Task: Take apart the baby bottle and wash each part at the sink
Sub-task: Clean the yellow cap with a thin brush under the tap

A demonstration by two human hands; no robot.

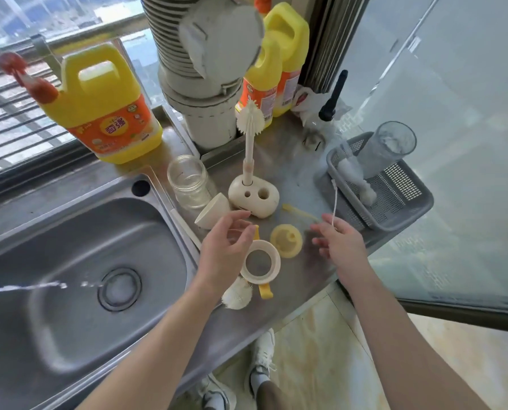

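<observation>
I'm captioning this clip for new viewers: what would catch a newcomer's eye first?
The big yellow detergent jug at the back left stands out most. On the steel counter right of the sink lie the bottle's parts: clear bottle, cream cap, yellow nipple, ring. The right hand pinches a thin white brush; the left hand hovers open over the ring.

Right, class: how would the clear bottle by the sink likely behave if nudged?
The clear bottle looks empty, so probably light and easy to knock over. Its round wall suggests it would roll if tipped, perhaps into the sink. Glass or plastic cannot be told; treat it as breakable.
</observation>
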